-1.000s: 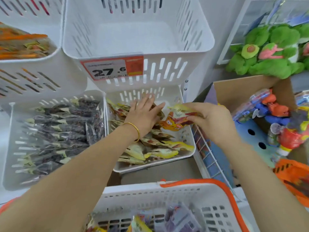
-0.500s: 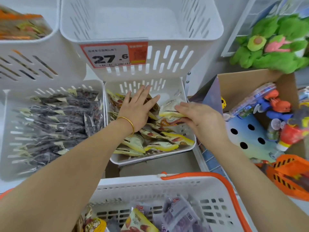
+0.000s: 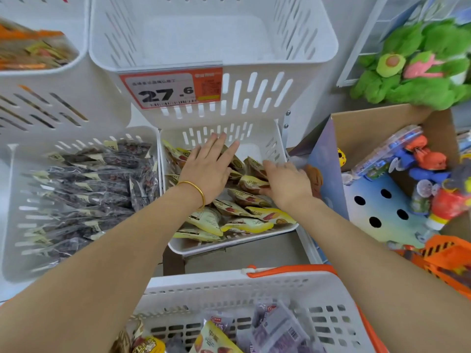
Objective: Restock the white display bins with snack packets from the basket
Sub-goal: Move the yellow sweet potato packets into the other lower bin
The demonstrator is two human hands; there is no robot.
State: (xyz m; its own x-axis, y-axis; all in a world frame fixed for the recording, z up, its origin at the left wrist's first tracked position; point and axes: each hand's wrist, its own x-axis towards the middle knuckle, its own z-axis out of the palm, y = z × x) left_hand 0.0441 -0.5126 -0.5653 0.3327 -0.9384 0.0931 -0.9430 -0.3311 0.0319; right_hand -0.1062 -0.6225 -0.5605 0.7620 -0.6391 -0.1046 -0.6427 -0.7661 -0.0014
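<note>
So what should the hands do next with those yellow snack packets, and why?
Probably pull the right hand back to the basket for another yellow packet. Both hands lie on the yellow packets in the lower middle bin, the left hand pressing flat. The bin's back right corner is still bare, and the basket still holds packets.

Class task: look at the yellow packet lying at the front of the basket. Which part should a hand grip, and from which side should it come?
Probably the yellow packet's upper edge, taken from above. The packet leans tilted with that end raised and bare, while its lower end runs out of frame and purple packets crowd its right. The basket is open on top.
</note>
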